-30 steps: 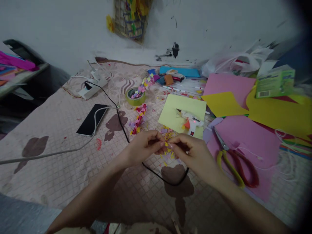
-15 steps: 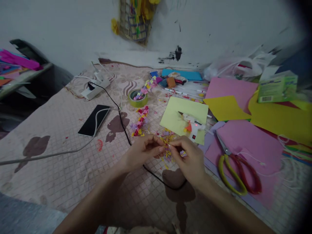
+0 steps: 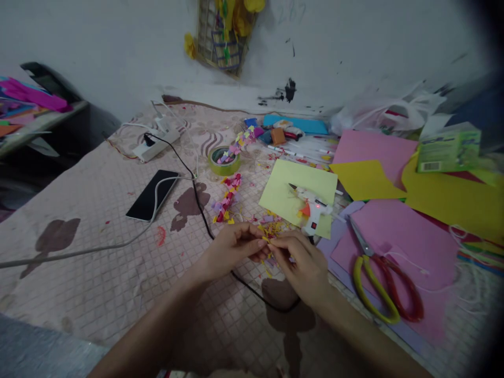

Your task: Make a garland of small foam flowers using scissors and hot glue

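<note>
My left hand and my right hand meet over the middle of the table, thumbs and fingertips pinched close together. Between the left fingertips sits a small yellow paper piece. What the right fingertips grip is too small to make out. A pile of small yellow and purple paper bits lies around and beyond the fingers. Just behind my left hand rests a strand of red, pink and yellow paper pieces. Another pastel strand leans on a roll of tape.
A glue gun with a red light lies on a pale yellow sheet. Open scissors rest on pink and purple sheets at right. A phone, a power strip and cables cross the left side; a black cable passes beneath my hands.
My right fingertips have shifted slightly left, closer to the left ones, and the yellow piece between them shows more clearly. The whole view has moved a little.
</note>
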